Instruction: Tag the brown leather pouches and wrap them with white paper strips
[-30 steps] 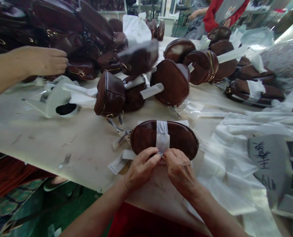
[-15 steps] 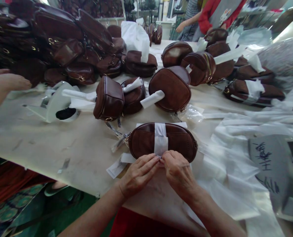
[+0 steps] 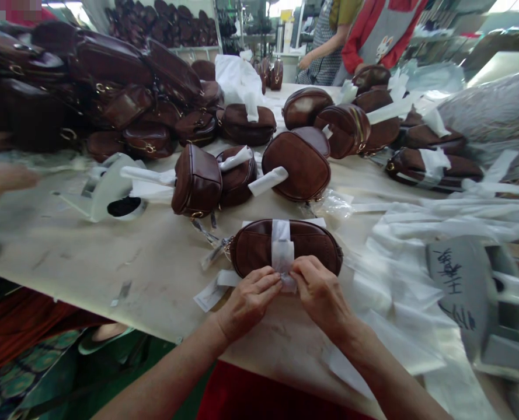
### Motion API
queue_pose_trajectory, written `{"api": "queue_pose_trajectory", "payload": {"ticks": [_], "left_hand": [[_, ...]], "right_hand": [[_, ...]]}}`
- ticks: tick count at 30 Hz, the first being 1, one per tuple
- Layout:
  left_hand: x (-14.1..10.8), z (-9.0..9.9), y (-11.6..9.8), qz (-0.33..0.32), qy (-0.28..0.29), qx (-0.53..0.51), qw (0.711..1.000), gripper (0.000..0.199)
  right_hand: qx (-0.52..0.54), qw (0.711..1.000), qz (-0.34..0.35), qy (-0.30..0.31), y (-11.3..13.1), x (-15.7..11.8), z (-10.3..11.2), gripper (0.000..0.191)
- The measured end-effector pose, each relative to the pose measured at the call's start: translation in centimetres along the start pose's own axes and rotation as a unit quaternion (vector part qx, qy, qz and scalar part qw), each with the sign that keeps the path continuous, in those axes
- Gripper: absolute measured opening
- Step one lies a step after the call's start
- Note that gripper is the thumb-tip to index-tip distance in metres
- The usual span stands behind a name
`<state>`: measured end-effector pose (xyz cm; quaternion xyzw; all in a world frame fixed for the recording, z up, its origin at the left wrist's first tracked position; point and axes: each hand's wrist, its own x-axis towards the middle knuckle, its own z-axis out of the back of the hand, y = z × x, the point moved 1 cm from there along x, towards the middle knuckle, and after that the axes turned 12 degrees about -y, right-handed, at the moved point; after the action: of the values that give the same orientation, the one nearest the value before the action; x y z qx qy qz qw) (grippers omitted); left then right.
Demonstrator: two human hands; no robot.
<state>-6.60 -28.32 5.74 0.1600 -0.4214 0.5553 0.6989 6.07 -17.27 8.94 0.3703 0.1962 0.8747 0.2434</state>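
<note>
A dark brown handbag (image 3: 250, 248) lies on the table in front of me, with a white wrapping strip (image 3: 281, 233) around its middle. My left hand (image 3: 253, 297) presses its closed fingertips on the strip's lower end at the bag's near edge. On the other side my right hand (image 3: 323, 294) pinches the same end between thumb and fingers, slightly apart from the left. Whatever small piece is under the fingertips is partly hidden. A paper tag (image 3: 211, 294) and the bag's wrapped metal fittings (image 3: 218, 251) stick out at the left.
Several brown bags (image 3: 296, 166) stand behind, some with wrapped straps. A large bag pile (image 3: 119, 64) fills the back left, near a tape dispenser (image 3: 105, 186) and another person's blurred hand (image 3: 5, 178). White strips (image 3: 399, 274) and a grey dispenser (image 3: 464, 297) lie right. Two people (image 3: 373, 35) stand behind.
My right hand has drawn slightly away from the left along the strip's end. At the far left, the other person's hand has moved lower, and a dark bag is now raised beside it.
</note>
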Motion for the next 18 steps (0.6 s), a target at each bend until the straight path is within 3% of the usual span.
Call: {"api": "queue_pose_trajectory", "payload": {"ticks": [2,5,8,11,13,15,18], "left_hand": [[-0.1,-0.1,0.1,0.0,-0.003,0.001,1.0,0.022],[-0.3,-0.2,0.2,-0.006,-0.01,0.001,1.0,0.022],[-1.0,-0.2,0.3,-0.011,-0.011,0.001,1.0,0.026],[-2.1,-0.7,1.6,-0.01,-0.019,-0.009,1.0,0.031],[-2.6,-1.2,2.9,-0.027,-0.015,-0.02,0.999,0.033],[-2.8,-1.4,3.7,-0.066,-0.005,-0.021,0.998,0.033],[-2.7,-1.0,4.1,-0.098,0.006,0.002,0.995,0.034]], "right_hand": [[0.026,0.998,0.0,-0.059,0.0,-0.3,2.5,0.014],[-0.075,0.982,-0.03,-0.172,-1.8,-1.6,8.4,0.007],[-0.212,0.933,-0.108,-0.27,-5.3,-4.0,15.1,0.018],[-0.275,0.881,-0.226,-0.312,-8.7,-6.6,20.5,0.032],[-0.249,0.863,-0.326,-0.296,-10.5,-7.9,22.5,0.035],[-0.197,0.855,-0.397,-0.269,-11.5,-8.7,23.1,0.034],[-0.13,0.856,-0.432,-0.253,-11.9,-9.1,22.5,0.033]]}}
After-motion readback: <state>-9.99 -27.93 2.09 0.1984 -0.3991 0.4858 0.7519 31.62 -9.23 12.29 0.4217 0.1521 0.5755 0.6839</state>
